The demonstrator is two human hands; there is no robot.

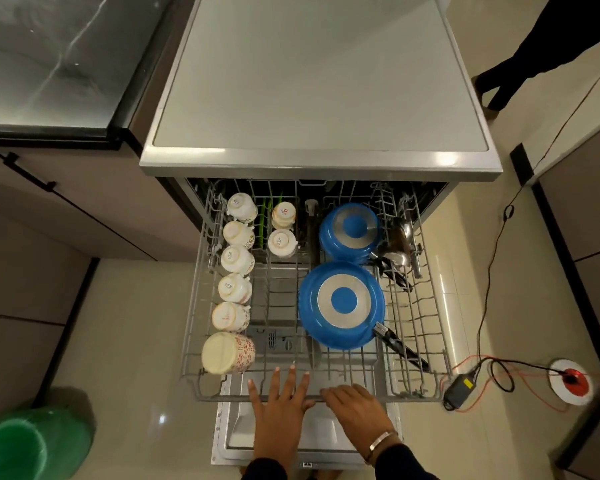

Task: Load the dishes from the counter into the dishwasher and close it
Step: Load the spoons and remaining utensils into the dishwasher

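Seemingly you're nearly done: cups (238, 259) and blue pans (342, 304) sit in the pulled-out upper rack (426, 327). Your left hand (279, 407) lies flat with straight fingers and your right hand (355, 405) curls over its front rail; pushing in and shutting the door (229, 441) remain.

A green bin (32, 441) stands on the pale tiled floor (132, 341) at lower left, below brown cabinets with a black bar handle (28, 173). On the right, a black power adapter (459, 389) lies near a round red-and-white floor socket (570, 381), with black and orange cables (492, 271) trailing between them. Someone's dark-trousered legs (534, 46) stand at the top right.
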